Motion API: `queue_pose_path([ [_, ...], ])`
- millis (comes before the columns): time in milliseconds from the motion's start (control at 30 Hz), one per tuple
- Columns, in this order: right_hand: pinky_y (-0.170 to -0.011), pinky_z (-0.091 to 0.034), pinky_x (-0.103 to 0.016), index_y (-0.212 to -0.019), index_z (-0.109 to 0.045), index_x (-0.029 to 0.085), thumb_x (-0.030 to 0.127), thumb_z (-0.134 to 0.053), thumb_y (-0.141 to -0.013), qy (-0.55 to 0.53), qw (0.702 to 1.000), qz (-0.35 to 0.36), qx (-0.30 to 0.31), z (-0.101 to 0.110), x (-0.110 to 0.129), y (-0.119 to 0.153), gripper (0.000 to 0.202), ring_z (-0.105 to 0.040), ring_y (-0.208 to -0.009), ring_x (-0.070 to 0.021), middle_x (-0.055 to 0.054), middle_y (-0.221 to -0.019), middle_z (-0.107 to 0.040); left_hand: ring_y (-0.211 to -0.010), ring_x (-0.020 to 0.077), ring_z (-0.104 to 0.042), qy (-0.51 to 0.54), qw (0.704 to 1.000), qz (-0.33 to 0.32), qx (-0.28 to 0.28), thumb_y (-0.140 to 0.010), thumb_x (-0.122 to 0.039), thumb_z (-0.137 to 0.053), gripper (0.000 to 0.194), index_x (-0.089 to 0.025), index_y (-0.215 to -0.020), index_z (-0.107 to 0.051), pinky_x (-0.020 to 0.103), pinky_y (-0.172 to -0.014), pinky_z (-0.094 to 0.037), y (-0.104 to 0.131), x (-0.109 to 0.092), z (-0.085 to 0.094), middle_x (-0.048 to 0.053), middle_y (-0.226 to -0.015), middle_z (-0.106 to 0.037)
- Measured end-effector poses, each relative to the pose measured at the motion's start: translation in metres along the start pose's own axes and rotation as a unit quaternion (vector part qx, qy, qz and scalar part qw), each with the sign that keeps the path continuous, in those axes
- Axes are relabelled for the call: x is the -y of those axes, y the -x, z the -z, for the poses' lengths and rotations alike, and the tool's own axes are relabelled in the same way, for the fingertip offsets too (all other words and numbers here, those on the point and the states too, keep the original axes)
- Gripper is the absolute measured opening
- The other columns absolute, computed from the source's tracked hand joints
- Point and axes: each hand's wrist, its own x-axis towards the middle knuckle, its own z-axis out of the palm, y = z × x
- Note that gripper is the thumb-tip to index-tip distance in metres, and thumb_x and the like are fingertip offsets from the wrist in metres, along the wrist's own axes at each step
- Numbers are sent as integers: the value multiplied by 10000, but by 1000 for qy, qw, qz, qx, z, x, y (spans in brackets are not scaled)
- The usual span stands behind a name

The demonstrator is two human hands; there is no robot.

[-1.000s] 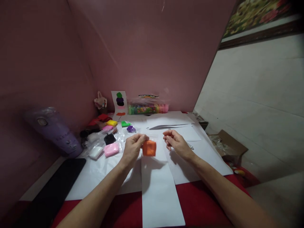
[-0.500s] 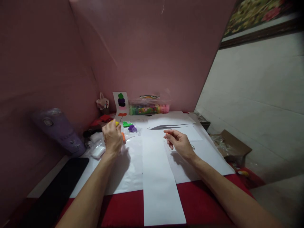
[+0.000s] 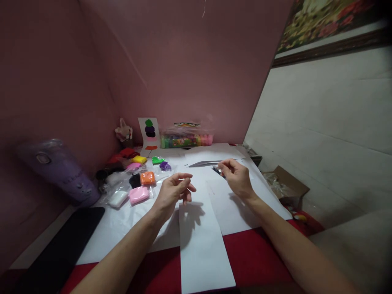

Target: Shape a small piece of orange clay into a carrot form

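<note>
Head view: left hand (image 3: 173, 192) hovers loosely open above white paper (image 3: 202, 241); right hand (image 3: 237, 177) pinches a fork (image 3: 218, 170).

The orange clay packet (image 3: 147, 178) is out of the left hand (image 3: 173, 192) — a second ago it hung pinched between thumb and fingers above the white paper strip (image 3: 200, 237), and now it lies among the other clay packets, between the black one and the pink one. The left hand is back over the strip, empty, fingers loosely curled. The right hand (image 3: 237, 178) sits higher and farther forward — its fingers now on the fork (image 3: 218, 170).
</note>
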Motion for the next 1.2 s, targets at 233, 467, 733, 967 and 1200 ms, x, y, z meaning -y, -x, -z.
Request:
queue_pose_path([
  [233, -654, -395, -275, -792, -592, 158, 106, -540, -755, 223, 961, -20, 164, -24, -11, 14, 82, -586, -719, -185, -59, -772, -649, -398, 44, -427, -16, 996, -64, -62, -729, -426, -665, 373, -103, -907, -606, 169, -364, -301, -4, -1, -1, -47, -565, -509],
  [467, -654, -399, -306, -822, -595, 89, -79, -417, -718, 283, 939, -62, 183, -31, -3, 15, 265, -621, -752, -237, -166, -814, -648, -455, 99, -542, 3, 982, -126, -143, -691, -383, -691, 372, -129, -909, -530, 195, -385, -367, -9, -10, 11, 25, -682, -642],
  [733, -524, -447, -255, -922, -513, 166, 200, -397, -906, -2, 987, -88, 138, -17, 3, 9, 122, -562, -582, -136, -36, -756, -620, -474, 81, -534, 30, 995, -54, -80, -622, -340, -763, 395, -111, -895, -590, 184, -417, -394, -8, 0, 9, 16, -638, -635],
  [967, -391, -381, -201, -804, -548, 166, 402, -652, -782, -437, 878, -135, 140, -21, 26, 18, 259, -538, -512, -99, -26, -706, -641, -484, 94, -566, 48, 998, 29, 33, -682, -382, -737, 381, -94, -899, -612, 193, -443, -413, -4, 8, 2, 57, -679, -652],
  [1200, -399, -385, -211, -800, -553, 167, 390, -670, -771, -439, 874, -144, 149, -26, 25, 23, 254, -509, -433, -84, 2, -611, -638, -551, 86, -577, 83, 988, 44, 119, -799, -401, -631, 345, -90, -946, -650, 194, -502, -436, 1, 8, -2, 69, -781, -633],
])
